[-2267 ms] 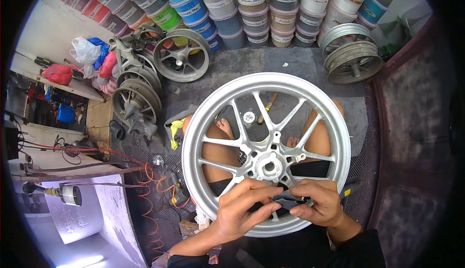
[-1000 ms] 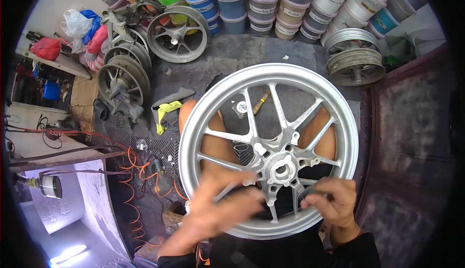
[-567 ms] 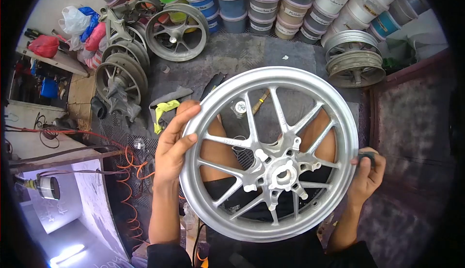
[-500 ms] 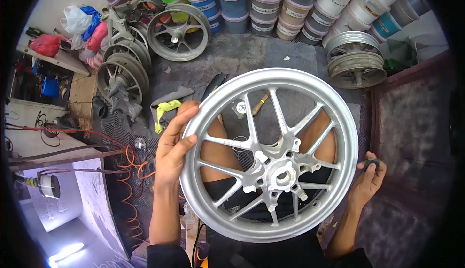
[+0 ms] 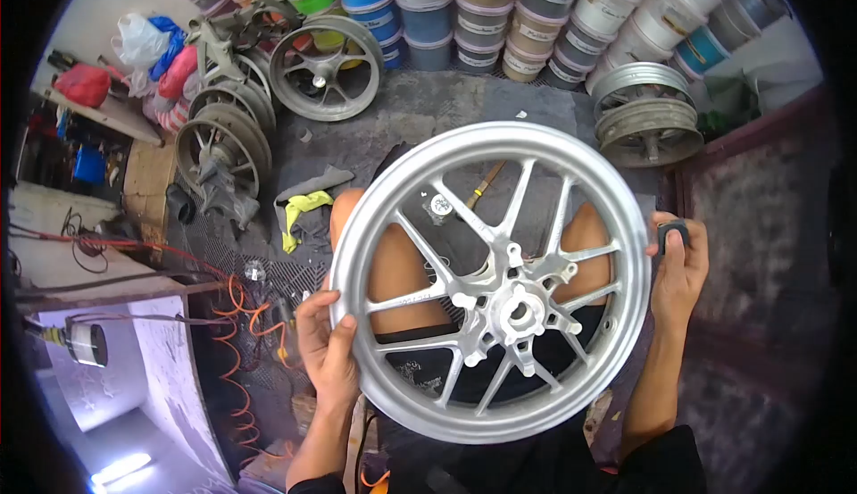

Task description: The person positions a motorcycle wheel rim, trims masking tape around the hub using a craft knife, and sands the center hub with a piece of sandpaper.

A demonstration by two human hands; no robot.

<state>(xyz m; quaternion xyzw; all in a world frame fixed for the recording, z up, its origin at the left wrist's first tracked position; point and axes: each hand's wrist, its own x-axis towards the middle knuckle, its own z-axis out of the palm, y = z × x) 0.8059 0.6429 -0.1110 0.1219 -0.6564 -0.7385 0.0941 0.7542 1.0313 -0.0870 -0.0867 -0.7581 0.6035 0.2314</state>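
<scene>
A silver motorcycle wheel rim (image 5: 489, 137) with forked spokes is held in front of me over my lap, its hub (image 5: 518, 311) facing me. My left hand (image 5: 328, 347) grips the lower left edge of the rim, thumb on the near face. Pinched in my right hand (image 5: 680, 266) is a small dark block (image 5: 672, 235), whose exact kind I cannot make out. That hand is beside the rim's right edge, its fingertips close to the outer wall; whether they touch it I cannot tell.
Stacked labelled paint tubs (image 5: 428, 16) line the back. Bare wheels stand at left (image 5: 326, 110) and right (image 5: 647, 128). A wooden-handled brush (image 5: 485, 186) and a grey-and-yellow cloth (image 5: 303, 213) lie on the floor. An orange coiled hose (image 5: 234, 351) runs beside a lit booth at left.
The wheel rim has turned counter-clockwise. My left hand has gone down with its left edge. My right hand, still holding the dark block, has risen along the right side, closer to the rim.
</scene>
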